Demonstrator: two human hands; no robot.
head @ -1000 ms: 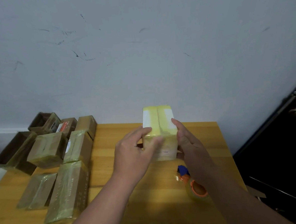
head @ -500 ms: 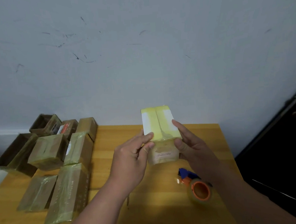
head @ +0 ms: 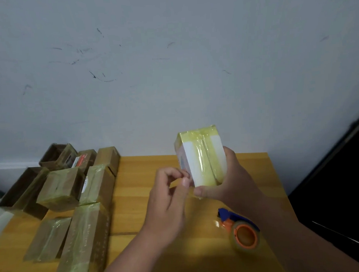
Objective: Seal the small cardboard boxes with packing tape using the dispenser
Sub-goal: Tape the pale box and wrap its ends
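Head view: my right hand (head: 229, 181) grips the white box (head: 203, 157) from behind and below, lifted above the bench (head: 135, 180), with yellowish tape over its top seam. My left hand (head: 167, 197) has its fingers curled at the box's lower left corner, seemingly pinching a loose tape end, though blur keeps me from being sure. The dispenser (head: 241, 231) lies on the bench near my right forearm. Taped boxes (head: 81, 236) sit at left. I judge I'm smoothing the tape down; next, press that end flat.
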